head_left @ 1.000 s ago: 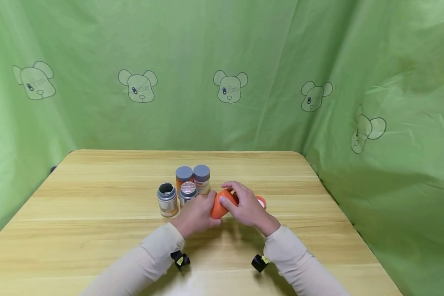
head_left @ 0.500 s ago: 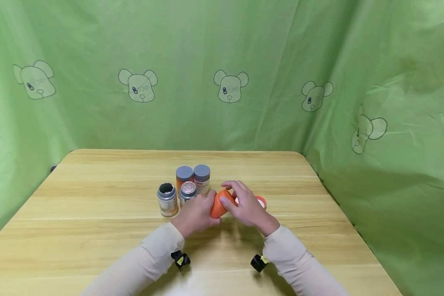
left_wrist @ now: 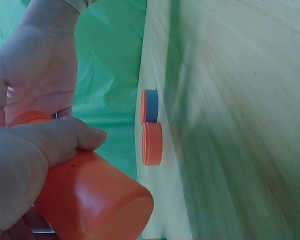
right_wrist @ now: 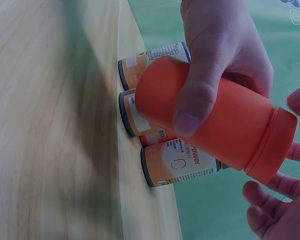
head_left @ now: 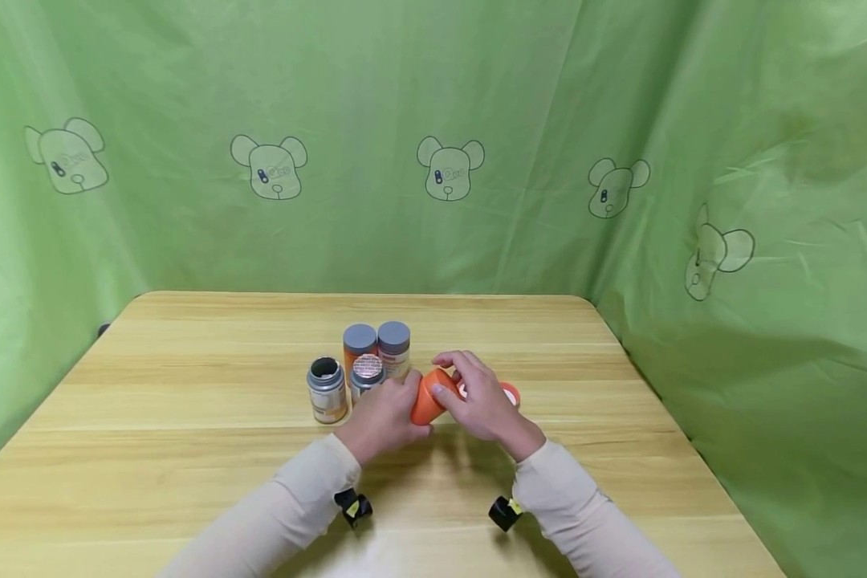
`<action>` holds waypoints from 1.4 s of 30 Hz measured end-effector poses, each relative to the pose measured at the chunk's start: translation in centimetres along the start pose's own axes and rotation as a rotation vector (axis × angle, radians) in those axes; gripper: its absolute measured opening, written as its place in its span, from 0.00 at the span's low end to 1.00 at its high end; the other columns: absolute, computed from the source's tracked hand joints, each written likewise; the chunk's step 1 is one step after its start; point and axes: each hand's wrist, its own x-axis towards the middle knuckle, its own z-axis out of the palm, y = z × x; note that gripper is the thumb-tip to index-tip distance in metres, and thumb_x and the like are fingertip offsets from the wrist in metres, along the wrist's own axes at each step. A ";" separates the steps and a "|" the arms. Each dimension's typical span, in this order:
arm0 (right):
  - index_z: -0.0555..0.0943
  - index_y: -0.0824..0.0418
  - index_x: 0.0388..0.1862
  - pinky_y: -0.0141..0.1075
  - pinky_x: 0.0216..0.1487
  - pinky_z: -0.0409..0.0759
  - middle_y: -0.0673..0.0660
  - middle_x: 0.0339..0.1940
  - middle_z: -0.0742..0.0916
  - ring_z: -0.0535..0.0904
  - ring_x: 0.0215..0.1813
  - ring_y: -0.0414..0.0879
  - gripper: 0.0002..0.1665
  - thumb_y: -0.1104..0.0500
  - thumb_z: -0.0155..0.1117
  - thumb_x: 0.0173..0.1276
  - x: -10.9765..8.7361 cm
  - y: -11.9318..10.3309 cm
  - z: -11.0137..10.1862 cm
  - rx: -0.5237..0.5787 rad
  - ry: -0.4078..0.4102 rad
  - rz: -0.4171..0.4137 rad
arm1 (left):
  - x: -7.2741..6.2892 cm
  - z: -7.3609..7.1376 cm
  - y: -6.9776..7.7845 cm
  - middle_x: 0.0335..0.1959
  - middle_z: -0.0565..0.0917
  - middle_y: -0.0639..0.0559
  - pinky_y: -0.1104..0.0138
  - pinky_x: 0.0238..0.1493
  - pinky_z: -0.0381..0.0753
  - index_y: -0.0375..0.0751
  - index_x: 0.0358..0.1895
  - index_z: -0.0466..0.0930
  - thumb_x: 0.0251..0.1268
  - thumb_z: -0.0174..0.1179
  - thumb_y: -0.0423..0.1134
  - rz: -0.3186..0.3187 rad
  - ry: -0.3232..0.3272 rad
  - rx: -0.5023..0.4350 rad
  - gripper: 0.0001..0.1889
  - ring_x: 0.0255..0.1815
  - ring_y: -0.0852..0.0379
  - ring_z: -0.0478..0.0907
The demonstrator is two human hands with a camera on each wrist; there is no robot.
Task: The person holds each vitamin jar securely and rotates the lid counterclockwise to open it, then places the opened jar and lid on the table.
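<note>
My left hand (head_left: 383, 417) grips an orange bottle (right_wrist: 205, 115) around its body, the thumb lying across it. The bottle is tilted above the table, its lid end (right_wrist: 272, 145) toward my right hand (head_left: 480, 401). In the right wrist view, the right thumb and fingers are spread loosely around that end, with gaps between them and the lid. Left of the bottle stand a grey-necked jar with a dark open mouth (head_left: 327, 393) and a jar with a foil-sealed top (head_left: 368, 369). Behind them are two jars with grey lids, one orange (head_left: 360, 341) and one pale (head_left: 394, 345).
Two loose lids lie on the wooden table (head_left: 188, 449) beyond my right hand: an orange one (left_wrist: 152, 144) and one with a blue-grey side (left_wrist: 151, 106). Green curtains (head_left: 361, 233) hang behind the table and along its right side.
The right hand and its thumb shift slightly around the lid end of the bottle. White of a loose lid shows beside the right hand now. The left hand's grip and the jars stay the same.
</note>
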 end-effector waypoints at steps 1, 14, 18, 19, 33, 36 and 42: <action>0.75 0.64 0.56 0.45 0.41 0.78 0.58 0.49 0.80 0.77 0.40 0.48 0.22 0.52 0.59 0.67 0.0 0.1 0.0 -0.009 0.000 0.005 | 0.0 0.0 0.0 0.27 0.76 0.51 0.67 0.25 0.75 0.37 0.48 0.71 0.48 0.75 0.47 -0.002 -0.002 -0.003 0.28 0.23 0.58 0.74; 0.75 0.65 0.54 0.37 0.37 0.76 0.55 0.46 0.81 0.75 0.36 0.45 0.22 0.54 0.62 0.66 -0.1 0.2 -0.1 -0.018 -0.032 -0.001 | -0.1 -0.1 0.0 0.27 0.76 0.51 0.67 0.24 0.75 0.37 0.48 0.71 0.48 0.75 0.46 0.011 0.008 0.018 0.29 0.23 0.58 0.74; 0.75 0.66 0.55 0.39 0.39 0.77 0.57 0.48 0.81 0.76 0.39 0.46 0.23 0.54 0.62 0.66 -0.1 0.1 -0.2 -0.009 -0.027 -0.033 | 0.0 -0.1 0.1 0.26 0.76 0.51 0.67 0.24 0.75 0.37 0.48 0.71 0.47 0.75 0.46 0.009 0.014 0.014 0.29 0.23 0.58 0.74; 0.75 0.66 0.55 0.39 0.39 0.77 0.57 0.48 0.81 0.76 0.39 0.46 0.23 0.54 0.61 0.66 -0.1 0.0 -0.2 -0.013 -0.025 -0.031 | 0.0 0.0 0.1 0.26 0.76 0.51 0.67 0.24 0.75 0.37 0.48 0.71 0.47 0.75 0.46 0.006 0.013 0.011 0.29 0.23 0.58 0.74; 0.75 0.63 0.54 0.38 0.35 0.78 0.56 0.45 0.82 0.77 0.34 0.46 0.20 0.52 0.61 0.68 0.0 0.2 -0.2 -0.011 -0.047 0.043 | 0.2 0.0 0.1 0.28 0.77 0.51 0.67 0.26 0.76 0.38 0.49 0.71 0.48 0.75 0.47 -0.006 -0.007 0.011 0.29 0.24 0.58 0.74; 0.75 0.65 0.54 0.41 0.37 0.78 0.57 0.46 0.82 0.77 0.35 0.45 0.21 0.54 0.60 0.68 0.0 0.3 -0.2 -0.009 -0.036 0.002 | 0.2 0.0 0.1 0.27 0.76 0.51 0.67 0.24 0.75 0.37 0.48 0.71 0.48 0.75 0.47 -0.002 0.002 0.013 0.29 0.23 0.58 0.74; 0.74 0.66 0.56 0.45 0.37 0.78 0.58 0.47 0.81 0.76 0.36 0.46 0.22 0.54 0.59 0.68 -0.2 0.2 -0.3 -0.002 -0.032 -0.031 | 0.1 0.0 0.3 0.28 0.77 0.50 0.67 0.25 0.75 0.37 0.49 0.71 0.48 0.75 0.47 -0.006 -0.005 0.012 0.29 0.24 0.58 0.74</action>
